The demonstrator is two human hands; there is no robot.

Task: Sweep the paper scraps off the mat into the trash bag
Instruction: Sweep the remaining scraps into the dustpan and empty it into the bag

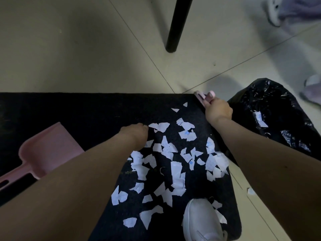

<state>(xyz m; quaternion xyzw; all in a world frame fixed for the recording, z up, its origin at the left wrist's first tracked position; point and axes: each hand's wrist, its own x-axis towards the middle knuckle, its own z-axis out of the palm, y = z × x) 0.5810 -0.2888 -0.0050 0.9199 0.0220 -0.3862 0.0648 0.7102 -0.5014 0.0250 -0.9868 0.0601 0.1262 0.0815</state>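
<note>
Head view:
Right hand (pixel 218 110): curling closed around a pink brush handle (pixel 205 97) at the mat's (pixel 69 108) far-right corner.
Left hand (pixel 134 133): fingers hidden; grip uncertain, touching the nearest paper scraps (pixel 175 162).
Scraps: lying at 6 o'clock from the brush.
Trash bag (pixel 271 108): lying at 3 o'clock.
Dustpan (pixel 48 150): sitting at 9 o'clock.

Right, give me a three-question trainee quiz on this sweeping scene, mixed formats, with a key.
1. True or false: the dustpan lies on the mat, left of the left hand.
2. Multiple choice: the right hand grips a pink brush at the mat's (A) near left corner, (B) far right corner, (C) centre.
3. Fill in: the scraps still lie on the ____, and the trash bag sits beside its right edge.

Key: 1 true; 2 B; 3 mat.
</note>
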